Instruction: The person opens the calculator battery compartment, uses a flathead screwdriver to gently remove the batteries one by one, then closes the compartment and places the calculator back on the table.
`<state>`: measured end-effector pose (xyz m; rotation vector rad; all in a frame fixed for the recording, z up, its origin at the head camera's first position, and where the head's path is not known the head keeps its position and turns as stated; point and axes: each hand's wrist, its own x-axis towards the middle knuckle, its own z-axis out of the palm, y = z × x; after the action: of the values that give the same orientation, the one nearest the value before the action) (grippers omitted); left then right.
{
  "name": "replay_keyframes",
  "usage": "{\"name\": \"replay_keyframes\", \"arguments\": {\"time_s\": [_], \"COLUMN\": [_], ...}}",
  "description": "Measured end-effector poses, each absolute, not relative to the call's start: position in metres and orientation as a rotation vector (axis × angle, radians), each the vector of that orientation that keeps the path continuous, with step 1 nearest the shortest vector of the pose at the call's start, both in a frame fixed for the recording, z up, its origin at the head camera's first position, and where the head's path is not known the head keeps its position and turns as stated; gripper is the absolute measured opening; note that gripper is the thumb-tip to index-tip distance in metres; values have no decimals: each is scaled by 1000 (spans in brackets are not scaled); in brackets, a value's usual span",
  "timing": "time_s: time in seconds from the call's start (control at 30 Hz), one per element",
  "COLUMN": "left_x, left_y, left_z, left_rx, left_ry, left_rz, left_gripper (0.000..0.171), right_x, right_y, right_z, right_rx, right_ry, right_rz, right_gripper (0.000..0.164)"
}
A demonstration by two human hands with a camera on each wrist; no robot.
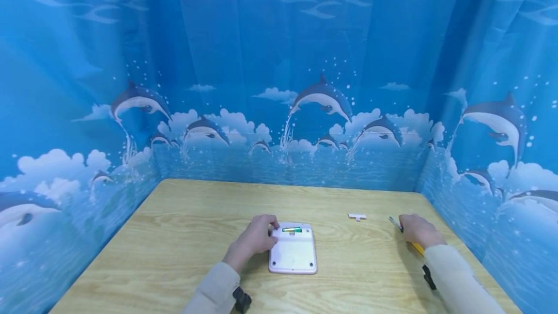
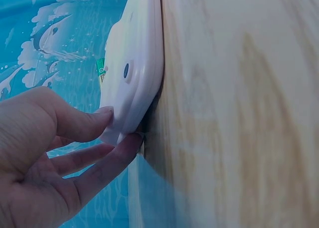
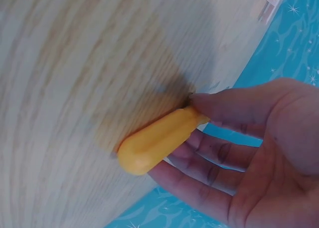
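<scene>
A flat white device (image 1: 292,252) with small dark round feet lies on the table, its open battery slot facing up. One green battery (image 1: 292,229) sits in that slot, at the device's far end. My left hand (image 1: 257,234) pinches the far left corner, thumb (image 2: 94,122) on the upper face and a fingertip at the lower edge. Off to the right, my right hand (image 1: 418,230) holds a screwdriver (image 3: 158,140) low by the table. Its yellow handle shows below the fingers, and the metal shaft points toward the back left.
A small white battery cover (image 1: 357,216) lies between the device and my right hand, further back. The wooden table (image 1: 196,236) is bordered at the back and sides by blue curtains (image 1: 270,23) printed with dolphins.
</scene>
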<state>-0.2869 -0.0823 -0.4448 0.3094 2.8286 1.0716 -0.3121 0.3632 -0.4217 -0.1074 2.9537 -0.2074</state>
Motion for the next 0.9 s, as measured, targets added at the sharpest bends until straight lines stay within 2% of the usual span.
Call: {"name": "replay_keyframes", "arguments": {"time_s": [0.9], "left_x": [-287], "left_y": [-80], "left_z": [-445], "left_rx": [256], "left_ry": [2836], "left_rz": [1074], "left_gripper": [24], "right_x": [-309], "right_y": [363], "right_z": [-420], "right_rx": [-118], "right_ry": [2956], "right_rz": [-227], "right_gripper": [11]}}
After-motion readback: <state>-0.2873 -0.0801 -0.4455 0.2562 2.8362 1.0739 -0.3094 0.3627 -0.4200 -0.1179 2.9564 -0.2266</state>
